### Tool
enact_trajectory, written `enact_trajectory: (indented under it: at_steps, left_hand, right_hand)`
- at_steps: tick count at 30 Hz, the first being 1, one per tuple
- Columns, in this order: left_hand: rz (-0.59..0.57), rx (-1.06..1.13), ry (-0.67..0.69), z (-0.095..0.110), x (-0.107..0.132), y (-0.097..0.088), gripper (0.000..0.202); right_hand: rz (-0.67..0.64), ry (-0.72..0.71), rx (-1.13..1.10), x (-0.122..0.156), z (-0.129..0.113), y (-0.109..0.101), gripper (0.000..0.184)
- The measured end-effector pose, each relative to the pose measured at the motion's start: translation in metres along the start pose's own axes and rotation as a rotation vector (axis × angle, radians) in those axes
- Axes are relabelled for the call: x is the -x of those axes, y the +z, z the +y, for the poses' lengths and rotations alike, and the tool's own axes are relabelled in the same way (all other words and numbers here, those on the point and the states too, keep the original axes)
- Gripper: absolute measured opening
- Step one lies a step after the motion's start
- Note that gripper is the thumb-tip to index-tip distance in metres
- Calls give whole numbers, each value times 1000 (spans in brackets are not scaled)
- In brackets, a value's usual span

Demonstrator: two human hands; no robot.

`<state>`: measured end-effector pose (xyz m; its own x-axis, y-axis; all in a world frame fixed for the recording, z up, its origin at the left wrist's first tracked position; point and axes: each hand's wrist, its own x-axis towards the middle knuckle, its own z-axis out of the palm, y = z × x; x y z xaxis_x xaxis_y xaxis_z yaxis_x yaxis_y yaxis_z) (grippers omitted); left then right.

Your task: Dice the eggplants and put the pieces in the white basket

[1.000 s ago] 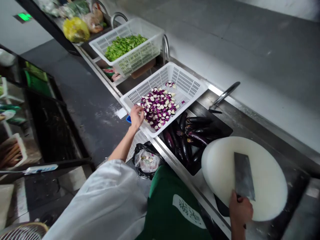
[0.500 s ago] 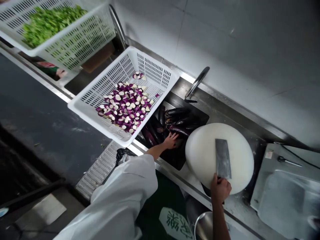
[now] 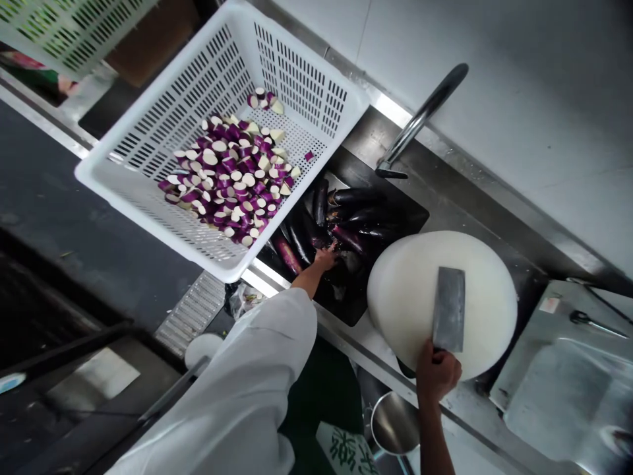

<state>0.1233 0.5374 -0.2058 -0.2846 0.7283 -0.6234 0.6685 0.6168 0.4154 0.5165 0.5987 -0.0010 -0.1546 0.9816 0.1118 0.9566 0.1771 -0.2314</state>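
Observation:
My right hand point(image 3: 438, 371) is wrapped round the handle of a cleaver point(image 3: 450, 309), whose broad blade lies over a round white chopping board point(image 3: 487, 290). My left hand point(image 3: 325, 257) reaches down into the sink point(image 3: 341, 307) among several whole dark purple eggplants point(image 3: 363, 216). Its fingers are stretched out against the end of an eggplant and do not close round it; the fingertips are slightly blurred. To the left of that hand, a white plastic basket point(image 3: 171, 234) holds many cut eggplant pieces point(image 3: 240, 175), purple-skinned with white flesh.
A curved tap point(image 3: 420, 122) rises behind the sink. Another basket point(image 3: 86, 39) with greens stands at the upper left. On the right is a metal basin unit point(image 3: 558, 389) with a dark-handled tool point(image 3: 596, 323). A metal pot point(image 3: 395, 422) stands below the counter edge.
The view has shifted closer to the sink and basket. My left hand has moved slightly left and deeper among the eggplants. My right hand still holds the cleaver over the board.

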Motion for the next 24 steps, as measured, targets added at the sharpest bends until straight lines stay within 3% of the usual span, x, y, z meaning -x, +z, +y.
enact_trajectory:
  at_steps: [2, 6, 8, 11, 13, 14, 20, 24]
  left_hand:
    - [-13, -20, -64, 8, 11, -1, 54]
    - [14, 34, 96, -5, 37, -23, 36]
    - [130, 71, 145, -25, 46, -41, 35]
    - [447, 160, 32, -52, 45, -67, 46]
    - [591, 266, -114, -61, 28, -81, 58]
    - [603, 318, -180, -62, 15, -88, 64]
    - [591, 710, -354, -53, -76, -117, 73]
    - [481, 1233, -408, -63, -99, -117, 68]
  right_hand:
    - [-2, -2, -7, 0, 0, 0, 41]
    - [-9, 13, -25, 0, 2, 2, 39]
    - [-10, 18, -35, 0, 4, 3, 38]
    - [20, 14, -45, -1, 7, 6, 40]
    - [39, 9, -45, -1, 7, 7, 42]
    - [43, 10, -43, -1, 6, 7, 43]
    - [21, 40, 13, 1, 0, 2, 40]
    - [-13, 49, 58, 1, -4, 0, 37]
